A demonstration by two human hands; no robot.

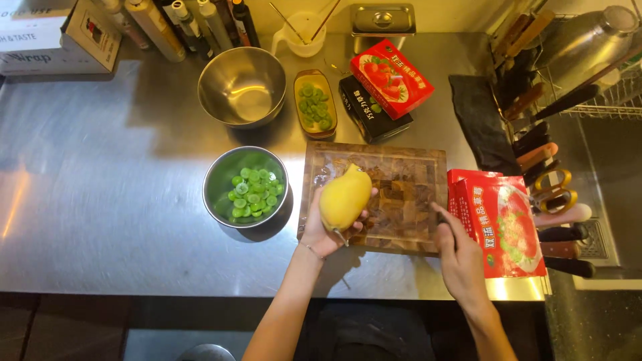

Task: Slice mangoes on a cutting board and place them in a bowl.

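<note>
- Nearest, the left hand is clamped around one yellow mango, holding it up just above the near left edge of the wooden cutting board; something thin pokes out under the fruit, too small to tell what.
- The right hand is closed around a dark handle at the board's near right corner; the blade cannot be made out.
- Judged from this, the step in hand is readying the mango for cutting; the next move calls for a steady grip and the fruit settled against the board.
- Left of the board sits one steel bowl of green slices; right of it, flat red packets, at least two.
- Farther on the bench: one empty steel bowl, one small oval dish of green slices, one red box on one black box.
- Farthest, one lidded steel container, one pale jug and a row of bottles, too crowded to count.
</note>
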